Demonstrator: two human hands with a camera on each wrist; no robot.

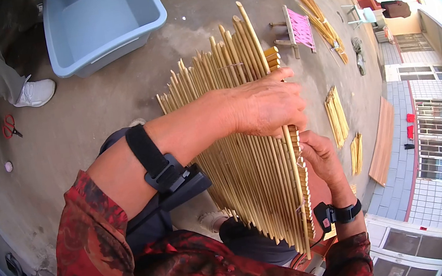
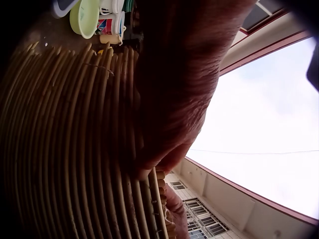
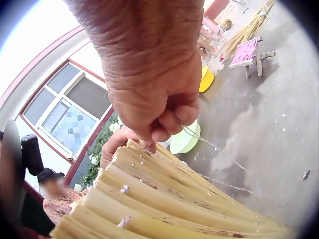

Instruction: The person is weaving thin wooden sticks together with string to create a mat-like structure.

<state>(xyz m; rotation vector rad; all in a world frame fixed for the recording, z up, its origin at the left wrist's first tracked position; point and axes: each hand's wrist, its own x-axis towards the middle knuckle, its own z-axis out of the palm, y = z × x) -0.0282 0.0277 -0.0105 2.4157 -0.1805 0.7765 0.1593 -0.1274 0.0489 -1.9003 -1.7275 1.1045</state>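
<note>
A mat of straw-coloured stalks (image 1: 261, 160), bound side by side with string, stands over the person's lap. The left hand (image 1: 270, 103) grips its upper edge, fingers bent over the outermost stalks; in the left wrist view this hand (image 2: 172, 114) overlaps the stalks (image 2: 75, 144). On the edge's far side is the right hand (image 1: 323, 160), close below the left. Its curled fingers (image 3: 172, 122) pinch a thin twisted string (image 3: 214, 145) in the right wrist view. Knots of string show along the stalks' cut ends (image 3: 124, 189). The left fingertips are partly hidden behind the edge.
A blue-grey tub (image 1: 104, 27) stands at upper left, near another person's white shoe (image 1: 36, 92) and red-handled scissors (image 1: 10, 127). Stalk bundles (image 1: 336, 116) lie on the concrete at right, with a pink-webbed stool (image 1: 299, 28) and a wooden board (image 1: 382, 140).
</note>
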